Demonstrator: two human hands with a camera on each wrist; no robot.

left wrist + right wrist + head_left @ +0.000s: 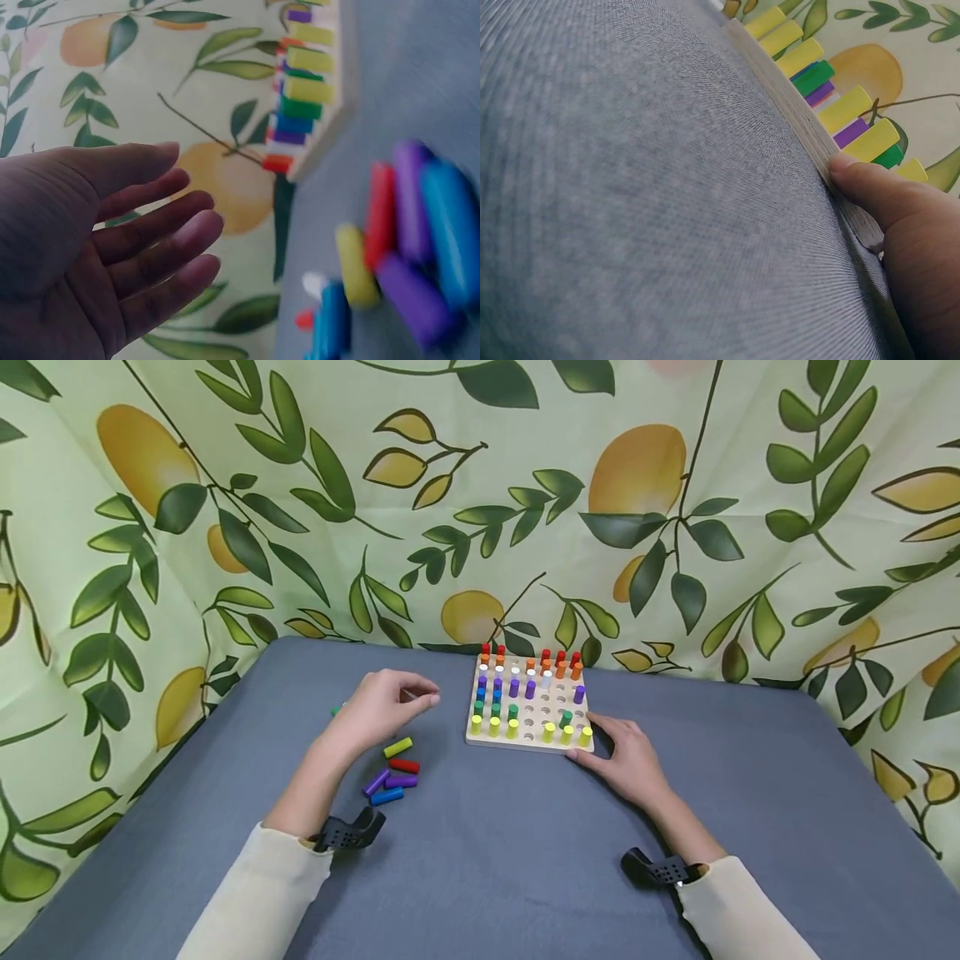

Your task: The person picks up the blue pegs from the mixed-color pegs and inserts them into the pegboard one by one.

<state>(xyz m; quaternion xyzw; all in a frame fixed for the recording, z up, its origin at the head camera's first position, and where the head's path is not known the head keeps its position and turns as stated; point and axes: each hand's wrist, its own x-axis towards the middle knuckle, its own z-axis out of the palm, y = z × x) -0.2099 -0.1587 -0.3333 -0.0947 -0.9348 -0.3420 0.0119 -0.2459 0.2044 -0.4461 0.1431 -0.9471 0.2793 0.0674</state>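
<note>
A wooden pegboard (528, 745) lies at the table's far side, with rows of red, orange, white, purple, blue, green and yellow pegs upright in it. Several of its holes are bare. My right hand (628, 762) holds the board's near right corner, thumb on the front edge (793, 112) and fingers along the right side. My left hand (378, 706) hovers left of the board, fingers loosely bent and nothing in them, as the left wrist view confirms. Below it lie a yellow peg (397, 747), a red peg (404, 766), two purple pegs (401, 782) and a blue peg (387, 796).
More loose pegs, among them a blue one (332, 319), lie beneath the left hand, mostly hidden from the head view. A grey-blue cloth (495, 852) covers the table. Behind it hangs a leaf-and-fruit patterned curtain (465, 552), close to the board's far edge.
</note>
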